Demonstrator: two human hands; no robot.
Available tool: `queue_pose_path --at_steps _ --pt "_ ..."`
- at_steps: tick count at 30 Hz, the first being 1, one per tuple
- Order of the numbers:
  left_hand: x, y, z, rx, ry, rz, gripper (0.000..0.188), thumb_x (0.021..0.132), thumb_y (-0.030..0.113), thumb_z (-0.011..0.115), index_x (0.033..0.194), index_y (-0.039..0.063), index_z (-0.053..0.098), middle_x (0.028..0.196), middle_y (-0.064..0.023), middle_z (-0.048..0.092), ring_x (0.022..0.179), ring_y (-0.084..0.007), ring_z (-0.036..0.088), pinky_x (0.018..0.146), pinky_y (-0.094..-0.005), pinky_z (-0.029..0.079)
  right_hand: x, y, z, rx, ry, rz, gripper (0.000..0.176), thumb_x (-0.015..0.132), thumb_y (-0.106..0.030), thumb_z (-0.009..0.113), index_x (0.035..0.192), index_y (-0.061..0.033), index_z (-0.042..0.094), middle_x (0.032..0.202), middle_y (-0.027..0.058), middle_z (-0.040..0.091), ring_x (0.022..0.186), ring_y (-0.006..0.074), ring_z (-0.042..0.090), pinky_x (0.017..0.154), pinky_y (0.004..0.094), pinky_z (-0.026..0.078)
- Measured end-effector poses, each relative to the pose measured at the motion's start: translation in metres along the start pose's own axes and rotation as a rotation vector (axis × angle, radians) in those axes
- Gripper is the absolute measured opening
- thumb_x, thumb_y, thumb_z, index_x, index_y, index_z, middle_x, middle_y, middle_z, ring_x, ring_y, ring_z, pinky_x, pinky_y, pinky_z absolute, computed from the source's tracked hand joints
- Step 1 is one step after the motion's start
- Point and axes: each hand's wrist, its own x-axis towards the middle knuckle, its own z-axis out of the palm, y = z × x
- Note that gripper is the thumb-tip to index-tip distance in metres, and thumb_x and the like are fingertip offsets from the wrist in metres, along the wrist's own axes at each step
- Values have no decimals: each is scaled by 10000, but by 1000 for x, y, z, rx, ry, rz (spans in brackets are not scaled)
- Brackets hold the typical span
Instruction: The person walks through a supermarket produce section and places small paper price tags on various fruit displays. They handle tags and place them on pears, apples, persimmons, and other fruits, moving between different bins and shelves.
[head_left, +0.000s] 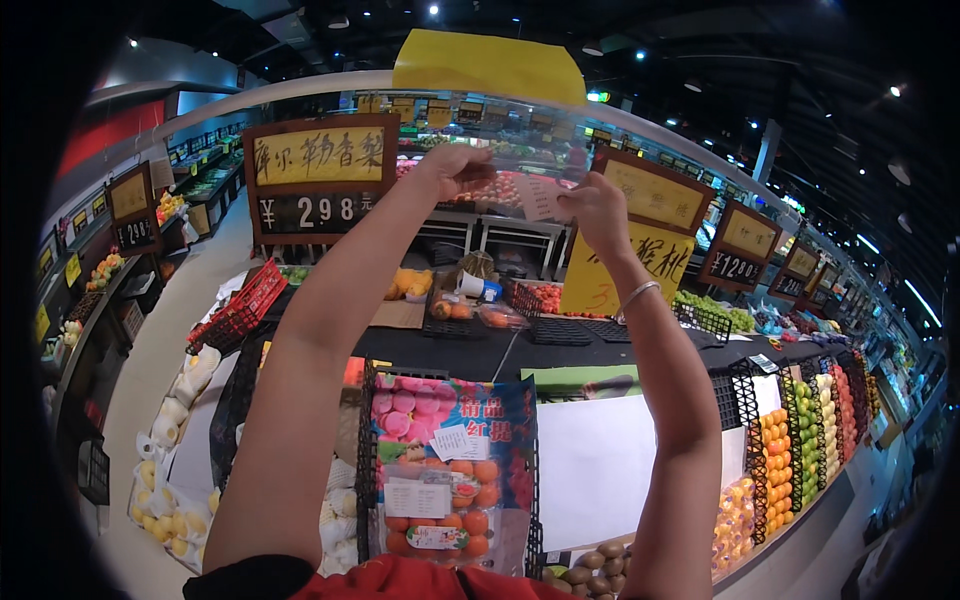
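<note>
Both my arms are raised towards the rail over the fruit stand. My right hand (598, 206) grips a small white printed paper slip (536, 198) between thumb and fingers. A bracelet (639, 294) circles that wrist. To its left, my left hand (463, 169) has its fingers curled; whether it pinches something is unclear. What looks like a clear plastic sheet (517, 135) hangs around and between the hands, below a yellow sheet (487, 69) on the rail (300, 87). More paper slips (417, 499) lie on clear packs of orange-red fruit (474, 523) below.
Framed price boards (321, 180) flank my arms, with a yellow handwritten sign (626, 266) at right. A tilted red plastic basket (238, 304) sits left. Kiwifruit (596, 570) and a white board (596, 472) lie in front. Black mesh dividers (750, 435) separate fruit rows at right.
</note>
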Motion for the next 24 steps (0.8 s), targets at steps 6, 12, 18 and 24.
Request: queue_pose_path --at_steps 6,12,18,24 --pt "10 -1 -1 141 23 118 149 881 116 522 941 -15 557 898 -96 586 834 -181 601 745 -272 535 19 20 -33 529 296 204 149 712 -10 661 837 -30 584 824 38 597 744 124 547 622 249 431" --pt "9 -1 -5 177 -23 195 152 872 80 526 938 -51 569 891 -104 586 829 -175 593 761 -259 530 44 25 -45 618 391 385 165 744 -32 634 900 -18 580 880 75 598 735 163 597 513 228 426" --pt "7 -7 -10 142 -106 242 140 869 83 537 891 -44 591 792 -86 595 710 -144 587 688 -247 518 74 32 -26 513 476 371 178 754 -3 597 930 3 568 886 111 603 665 191 619 497 251 453" --pt "-3 -4 -8 370 -120 255 188 871 129 554 756 -19 570 642 -27 541 512 -61 441 456 -213 352 76 32 -13 587 667 315 202 756 42 546 954 5 543 910 130 592 695 210 617 545 293 523"
